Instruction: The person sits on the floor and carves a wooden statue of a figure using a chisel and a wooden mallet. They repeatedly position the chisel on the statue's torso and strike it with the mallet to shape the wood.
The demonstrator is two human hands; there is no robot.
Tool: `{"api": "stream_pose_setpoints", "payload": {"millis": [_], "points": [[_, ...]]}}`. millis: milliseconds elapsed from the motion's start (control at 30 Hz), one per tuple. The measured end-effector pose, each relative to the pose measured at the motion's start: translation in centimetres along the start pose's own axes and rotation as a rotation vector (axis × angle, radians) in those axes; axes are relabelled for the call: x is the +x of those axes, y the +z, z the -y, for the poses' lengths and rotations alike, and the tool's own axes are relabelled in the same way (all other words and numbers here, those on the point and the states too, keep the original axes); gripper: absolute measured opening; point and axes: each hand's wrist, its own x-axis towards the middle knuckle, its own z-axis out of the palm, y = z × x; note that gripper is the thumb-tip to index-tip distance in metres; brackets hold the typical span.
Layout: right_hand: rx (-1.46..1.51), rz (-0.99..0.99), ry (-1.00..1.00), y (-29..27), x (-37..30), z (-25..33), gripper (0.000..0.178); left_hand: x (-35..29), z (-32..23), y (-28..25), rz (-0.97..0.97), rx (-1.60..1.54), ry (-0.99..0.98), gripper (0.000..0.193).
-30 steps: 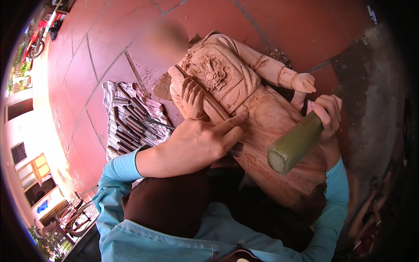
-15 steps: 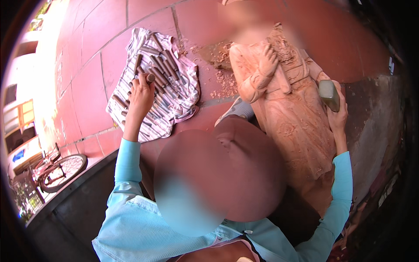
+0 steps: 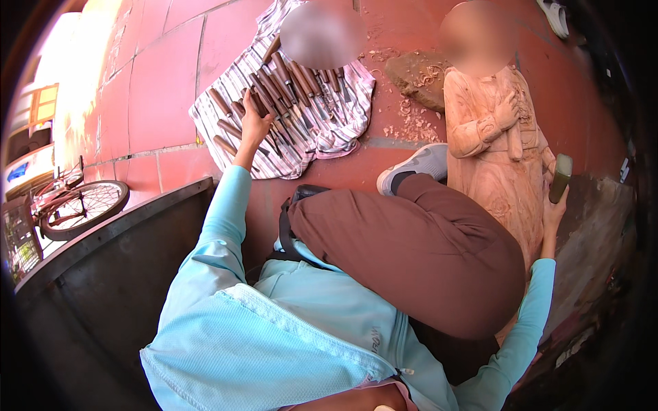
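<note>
My left hand [image 3: 255, 127] is over a striped cloth [image 3: 205, 113], its finger and thumb apart among the brown handles of several carving chisels [image 3: 279, 89]. No handle shows clearly in its grasp, though its far fingers are partly hidden. At the right, my right hand [image 3: 554, 212] grips a grey-green rectangular block [image 3: 561, 179], held upright beside a carved wooden figure [image 3: 480, 164]. The figure lies on its back, one carved hand on its chest, with its lower part behind my brown-trousered leg.
Wood shavings [image 3: 411, 123] lie around a rough brown slab [image 3: 415, 81] beside the figure. My shoe [image 3: 421, 164] rests between cloth and figure. A dark low wall [image 3: 116, 274] stands at left, with a bicycle [image 3: 86, 205] beyond it. A pale shoe [image 3: 554, 17] shows at the far right.
The handle that stuck up from my left hand no longer shows in it; that hand is now low among the chisels. The block has turned more upright in my right hand. The view has shifted.
</note>
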Motion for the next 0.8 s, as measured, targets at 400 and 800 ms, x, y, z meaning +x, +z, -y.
{"api": "stream_pose_setpoints", "payload": {"millis": [400,800], "points": [[-0.062,-0.008,0.077,-0.5,-0.2,-0.8,0.051,-2.2,-7.3,3.4,0.209,0.251,0.195,0.018],[0.125,-0.032,-0.126,0.2,0.4,5.3,0.057,-1.3,-4.6,8.3,0.332,-0.139,-0.328,0.022]]}}
